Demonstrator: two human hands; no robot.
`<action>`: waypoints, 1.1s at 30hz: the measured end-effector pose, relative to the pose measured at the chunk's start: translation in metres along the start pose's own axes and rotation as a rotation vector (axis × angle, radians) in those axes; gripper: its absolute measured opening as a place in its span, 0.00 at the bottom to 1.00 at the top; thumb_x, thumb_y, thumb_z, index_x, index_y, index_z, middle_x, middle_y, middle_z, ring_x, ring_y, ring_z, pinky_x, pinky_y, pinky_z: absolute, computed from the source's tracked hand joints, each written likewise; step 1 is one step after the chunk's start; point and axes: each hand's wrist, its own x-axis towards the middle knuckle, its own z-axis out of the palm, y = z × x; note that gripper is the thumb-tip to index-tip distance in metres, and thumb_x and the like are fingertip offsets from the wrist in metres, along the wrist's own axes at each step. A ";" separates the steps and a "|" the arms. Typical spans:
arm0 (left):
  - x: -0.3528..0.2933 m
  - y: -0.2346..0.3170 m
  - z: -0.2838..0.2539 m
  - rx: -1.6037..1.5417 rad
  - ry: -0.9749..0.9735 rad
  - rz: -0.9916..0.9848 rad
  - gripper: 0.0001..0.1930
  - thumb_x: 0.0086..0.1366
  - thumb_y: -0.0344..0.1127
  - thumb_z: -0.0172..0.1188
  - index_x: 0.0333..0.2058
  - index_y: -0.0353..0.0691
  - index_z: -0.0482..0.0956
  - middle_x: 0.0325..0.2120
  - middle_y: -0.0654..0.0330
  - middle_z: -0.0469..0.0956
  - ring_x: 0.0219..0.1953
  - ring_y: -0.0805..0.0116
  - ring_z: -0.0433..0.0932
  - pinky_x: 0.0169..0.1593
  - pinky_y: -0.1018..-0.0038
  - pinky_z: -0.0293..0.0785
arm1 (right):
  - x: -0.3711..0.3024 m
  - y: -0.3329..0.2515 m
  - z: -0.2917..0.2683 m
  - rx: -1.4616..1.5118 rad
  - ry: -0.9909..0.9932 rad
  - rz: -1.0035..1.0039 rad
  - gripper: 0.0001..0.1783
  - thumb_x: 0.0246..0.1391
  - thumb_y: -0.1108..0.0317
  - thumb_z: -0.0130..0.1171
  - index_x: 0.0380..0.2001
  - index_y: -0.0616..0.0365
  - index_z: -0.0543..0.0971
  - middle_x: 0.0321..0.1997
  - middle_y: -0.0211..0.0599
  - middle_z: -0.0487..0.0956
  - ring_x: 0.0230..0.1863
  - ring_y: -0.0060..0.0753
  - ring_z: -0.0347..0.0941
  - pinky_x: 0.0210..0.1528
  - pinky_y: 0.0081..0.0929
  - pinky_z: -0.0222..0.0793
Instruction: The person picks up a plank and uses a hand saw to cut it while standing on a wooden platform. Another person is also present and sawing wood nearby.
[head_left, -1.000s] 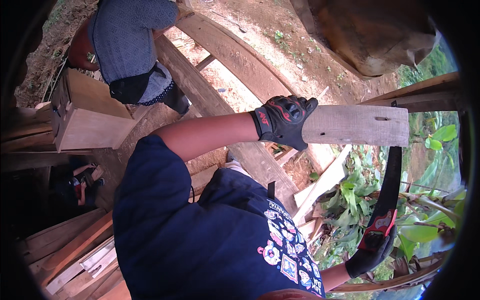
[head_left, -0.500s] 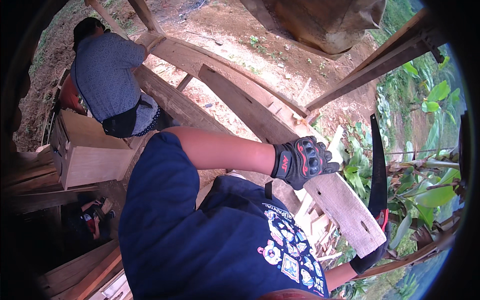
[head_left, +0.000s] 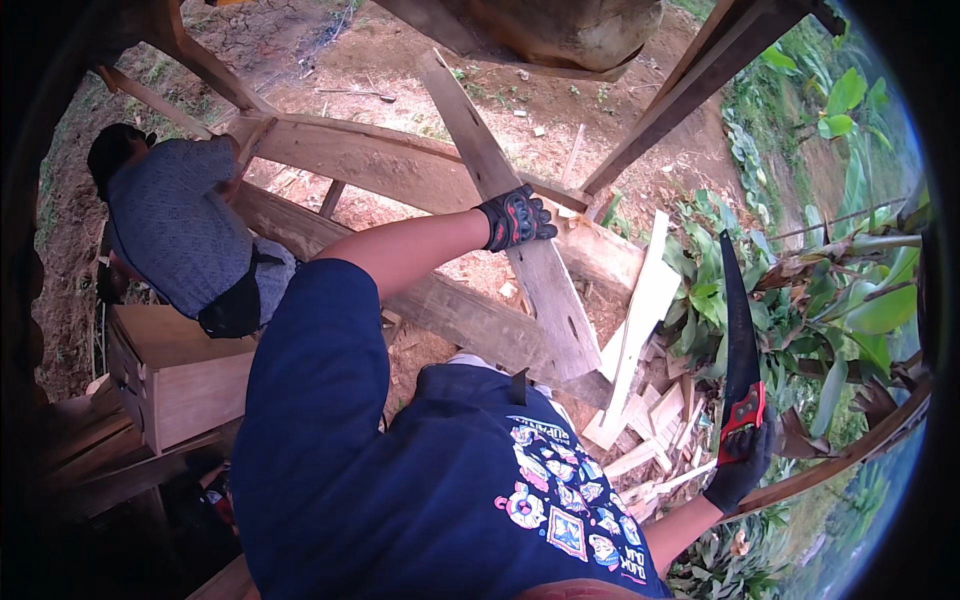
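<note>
My left hand [head_left: 518, 220], in a black glove with red marks, is closed over the edge of a weathered wooden plank [head_left: 552, 295]. The plank slants across a thick beam [head_left: 420, 175], its near end by my waist and its far end out over the dirt. Off to the right, my right hand [head_left: 748, 450], also in a dark glove, grips the red and black handle of a handsaw [head_left: 738, 330]. The saw's dark blade points up and away, apart from the plank. Some of the left fingers are hidden by the glove's back.
A person in a grey shirt [head_left: 180, 220] leans over the timber at the left, beside a wooden drawer cabinet [head_left: 200, 400]. Wood offcuts [head_left: 660, 425] and a pale split board [head_left: 640, 310] lie right of my waist. A slanting post [head_left: 670, 110] and leafy plants [head_left: 840, 290] stand beyond.
My left hand has carried the plank away from me and leftward, turning it to point more straight ahead. The saw, partly behind the plank's near end before, now shows fully.
</note>
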 end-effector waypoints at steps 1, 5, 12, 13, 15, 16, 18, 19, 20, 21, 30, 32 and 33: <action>-0.005 -0.006 0.020 0.009 0.009 -0.002 0.11 0.71 0.39 0.55 0.50 0.58 0.77 0.41 0.68 0.78 0.51 0.65 0.79 0.60 0.57 0.72 | -0.001 0.004 -0.004 -0.014 0.038 0.021 0.25 0.74 0.69 0.54 0.71 0.65 0.73 0.26 0.15 0.67 0.23 0.08 0.57 0.30 0.14 0.56; -0.031 -0.020 0.083 0.060 0.049 0.077 0.04 0.74 0.45 0.52 0.42 0.57 0.70 0.38 0.64 0.75 0.47 0.63 0.78 0.56 0.56 0.70 | -0.009 0.013 -0.008 -0.102 0.110 0.068 0.26 0.73 0.68 0.56 0.70 0.65 0.74 0.35 0.22 0.75 0.29 0.11 0.63 0.34 0.16 0.64; -0.077 0.001 0.149 -0.143 -0.301 0.110 0.09 0.77 0.47 0.43 0.45 0.54 0.69 0.48 0.63 0.74 0.60 0.67 0.72 0.62 0.62 0.64 | -0.024 0.027 0.102 -0.201 0.187 0.124 0.25 0.72 0.71 0.56 0.69 0.67 0.75 0.52 0.33 0.82 0.35 0.16 0.69 0.46 0.19 0.75; -0.079 0.004 0.150 -0.173 -0.381 0.116 0.10 0.77 0.48 0.42 0.48 0.55 0.68 0.52 0.63 0.71 0.63 0.66 0.70 0.64 0.60 0.63 | -0.019 0.045 0.059 -0.148 0.010 0.171 0.24 0.72 0.72 0.57 0.68 0.69 0.75 0.55 0.38 0.82 0.42 0.20 0.76 0.53 0.23 0.78; -0.104 0.012 0.165 -0.103 -0.434 0.121 0.13 0.78 0.49 0.41 0.55 0.58 0.68 0.60 0.63 0.67 0.68 0.64 0.66 0.67 0.57 0.61 | -0.012 0.075 0.072 -0.405 -0.053 0.036 0.24 0.71 0.72 0.58 0.67 0.69 0.76 0.60 0.41 0.81 0.49 0.24 0.78 0.53 0.25 0.77; -0.117 0.017 0.176 -0.055 -0.451 0.127 0.15 0.79 0.49 0.40 0.58 0.59 0.67 0.64 0.64 0.65 0.70 0.63 0.64 0.68 0.55 0.60 | -0.014 0.079 0.107 -0.311 -0.137 0.047 0.24 0.72 0.70 0.58 0.67 0.66 0.77 0.63 0.38 0.81 0.42 0.19 0.76 0.46 0.20 0.75; -0.139 0.026 0.197 0.124 -0.401 0.149 0.19 0.79 0.50 0.39 0.64 0.62 0.66 0.72 0.64 0.60 0.75 0.61 0.60 0.72 0.52 0.59 | -0.024 0.084 0.174 -0.226 -0.210 0.087 0.23 0.70 0.70 0.59 0.63 0.72 0.78 0.57 0.45 0.82 0.56 0.33 0.81 0.59 0.30 0.79; -0.147 0.034 0.204 0.192 -0.395 0.146 0.21 0.80 0.51 0.39 0.67 0.64 0.66 0.76 0.64 0.58 0.77 0.60 0.58 0.73 0.50 0.58 | -0.029 0.079 0.204 -0.466 -0.244 0.083 0.24 0.70 0.66 0.61 0.63 0.70 0.79 0.57 0.46 0.82 0.50 0.29 0.81 0.50 0.25 0.79; -0.150 0.039 0.207 0.196 -0.400 0.136 0.23 0.80 0.51 0.38 0.70 0.65 0.66 0.80 0.64 0.56 0.80 0.59 0.56 0.75 0.49 0.57 | -0.032 0.083 0.227 -0.581 -0.255 0.140 0.26 0.69 0.63 0.63 0.63 0.68 0.80 0.55 0.42 0.84 0.43 0.26 0.81 0.41 0.22 0.76; -0.139 0.046 0.199 0.060 -0.613 0.057 0.28 0.79 0.50 0.42 0.76 0.65 0.58 0.83 0.65 0.47 0.84 0.62 0.41 0.82 0.51 0.41 | -0.035 0.092 0.244 -0.573 -0.295 0.209 0.25 0.69 0.62 0.63 0.63 0.66 0.80 0.53 0.40 0.85 0.41 0.25 0.80 0.39 0.22 0.75; -0.171 0.132 0.175 -0.696 -0.413 -0.905 0.37 0.71 0.52 0.58 0.73 0.40 0.67 0.79 0.47 0.55 0.81 0.48 0.53 0.78 0.51 0.54 | -0.026 0.194 0.345 -0.829 -0.775 -0.109 0.22 0.68 0.60 0.63 0.60 0.58 0.84 0.49 0.44 0.88 0.46 0.38 0.85 0.52 0.36 0.78; -0.172 0.163 0.165 -0.768 -0.331 -1.157 0.54 0.60 0.63 0.69 0.76 0.37 0.58 0.78 0.42 0.53 0.81 0.45 0.51 0.78 0.51 0.54 | -0.028 0.180 0.361 -0.889 -0.814 -0.046 0.22 0.69 0.60 0.62 0.60 0.58 0.83 0.56 0.51 0.87 0.58 0.47 0.84 0.60 0.40 0.76; -0.171 0.180 0.162 -0.784 -0.317 -1.266 0.59 0.57 0.65 0.71 0.77 0.36 0.54 0.78 0.41 0.52 0.81 0.45 0.51 0.78 0.50 0.54 | -0.030 0.179 0.362 -0.898 -0.821 -0.020 0.22 0.69 0.60 0.62 0.60 0.58 0.83 0.57 0.52 0.87 0.58 0.48 0.84 0.61 0.40 0.76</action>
